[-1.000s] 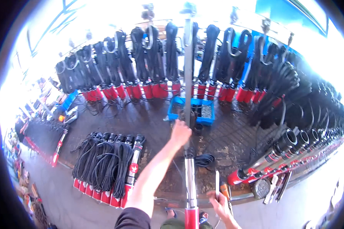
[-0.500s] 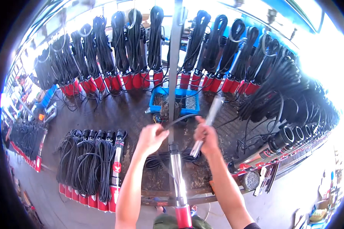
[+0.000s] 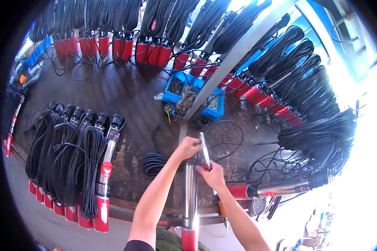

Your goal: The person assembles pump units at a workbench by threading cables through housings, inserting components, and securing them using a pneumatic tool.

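A long silver pump (image 3: 191,190) with a red end lies in front of me, pointing away across the table edge. My right hand (image 3: 213,173) is closed around the lower part of a thin silver metal strip (image 3: 204,146), over the pump's far end. My left hand (image 3: 188,148) is closed in a pinch beside the strip's upper part; what is between its fingers is hidden. A black cable (image 3: 241,136) loops on the table to the right of the hands. Left of my left forearm lies a coil of black cable (image 3: 155,164).
Finished-looking pumps with coiled cables (image 3: 92,152) lie in a row at the left. More pumps (image 3: 155,52) line the far edge. A blue bin (image 3: 217,113) of small parts sits behind a grey metal post (image 3: 238,54). Another pump (image 3: 280,189) lies at the right.
The view has turned to the right. My right hand has brought the metal strip down toward the pump's far end, and both hands are closer together.
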The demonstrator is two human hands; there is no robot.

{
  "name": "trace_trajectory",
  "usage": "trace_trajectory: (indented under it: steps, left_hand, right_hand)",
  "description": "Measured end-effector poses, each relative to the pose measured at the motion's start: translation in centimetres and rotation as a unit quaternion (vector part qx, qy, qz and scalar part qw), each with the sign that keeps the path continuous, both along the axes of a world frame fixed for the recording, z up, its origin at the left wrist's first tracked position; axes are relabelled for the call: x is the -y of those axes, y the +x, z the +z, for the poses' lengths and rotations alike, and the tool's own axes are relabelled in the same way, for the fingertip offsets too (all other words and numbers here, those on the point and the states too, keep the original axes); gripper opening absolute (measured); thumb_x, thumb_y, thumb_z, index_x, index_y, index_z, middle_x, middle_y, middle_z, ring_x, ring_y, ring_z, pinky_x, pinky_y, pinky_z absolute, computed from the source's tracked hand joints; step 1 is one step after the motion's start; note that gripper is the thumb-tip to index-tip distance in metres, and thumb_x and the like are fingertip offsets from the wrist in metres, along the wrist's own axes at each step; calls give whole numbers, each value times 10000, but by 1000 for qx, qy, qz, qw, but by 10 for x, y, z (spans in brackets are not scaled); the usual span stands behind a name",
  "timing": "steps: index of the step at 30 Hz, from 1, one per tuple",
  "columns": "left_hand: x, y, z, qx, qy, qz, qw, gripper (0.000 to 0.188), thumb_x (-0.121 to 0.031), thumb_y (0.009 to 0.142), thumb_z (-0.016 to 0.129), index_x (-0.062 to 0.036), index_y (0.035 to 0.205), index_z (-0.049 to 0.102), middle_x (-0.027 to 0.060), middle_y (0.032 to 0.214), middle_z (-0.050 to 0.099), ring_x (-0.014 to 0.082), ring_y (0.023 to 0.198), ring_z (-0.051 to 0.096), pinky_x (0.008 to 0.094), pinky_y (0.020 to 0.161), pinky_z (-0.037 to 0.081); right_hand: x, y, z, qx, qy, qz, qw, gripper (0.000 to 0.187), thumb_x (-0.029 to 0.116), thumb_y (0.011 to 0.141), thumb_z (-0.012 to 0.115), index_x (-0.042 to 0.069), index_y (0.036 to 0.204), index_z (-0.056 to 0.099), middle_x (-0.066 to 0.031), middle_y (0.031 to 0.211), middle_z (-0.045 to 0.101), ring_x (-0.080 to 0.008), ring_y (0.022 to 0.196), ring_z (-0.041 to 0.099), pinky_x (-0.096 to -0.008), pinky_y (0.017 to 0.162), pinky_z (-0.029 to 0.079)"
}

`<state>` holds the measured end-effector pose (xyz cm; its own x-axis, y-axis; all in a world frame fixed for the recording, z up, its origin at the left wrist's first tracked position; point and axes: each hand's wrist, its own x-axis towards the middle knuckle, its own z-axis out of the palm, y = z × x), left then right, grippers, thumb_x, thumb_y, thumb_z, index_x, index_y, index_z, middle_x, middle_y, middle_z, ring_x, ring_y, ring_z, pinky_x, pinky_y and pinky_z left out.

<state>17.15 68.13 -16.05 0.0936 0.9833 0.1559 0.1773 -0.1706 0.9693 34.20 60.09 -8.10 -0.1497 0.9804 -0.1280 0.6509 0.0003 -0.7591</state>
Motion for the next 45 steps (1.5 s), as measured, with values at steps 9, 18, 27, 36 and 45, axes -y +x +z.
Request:
trace_trajectory:
  steps: [9,18,27,36,45]
  left_hand:
    - [-4,19,-36,209,-72,63,973,318,-252,916,662,45,811,707,161,729,688,150,659,633,336,633,491]
    - [-1,17,-21,277,-133,50,950,352,-224,967,634,39,735,665,126,769,729,143,653,634,293,608,496]
    - [1,11,-14,299,-178,38,937,333,-219,979,632,17,744,640,180,825,733,181,738,674,301,634,528]
    - [4,13,-15,218,-172,70,958,323,-256,964,632,30,833,707,125,787,735,159,687,642,298,639,491]
    - [155,78,11,-212,-256,224,916,745,-378,919,615,70,1428,306,302,1330,456,492,1251,422,569,1062,337]
  right_hand:
    - [-13,-19,-17,105,61,6,993,329,267,773,806,3,917,672,-84,656,606,-166,585,544,-338,607,477]
    - [53,36,-49,-136,-40,-157,977,434,235,955,639,57,1349,597,-149,1060,671,-188,927,641,-329,854,510]
    - [135,-8,-25,77,14,-112,991,475,240,874,708,77,1313,635,-134,874,525,-281,781,621,-408,719,513]
    - [129,-5,-27,185,163,-10,969,519,259,895,672,16,1341,567,-171,1142,546,-353,996,605,-445,744,553]
    - [127,-3,-42,169,216,-19,961,507,210,858,668,42,1327,574,-134,1249,554,-357,1008,581,-438,811,533]
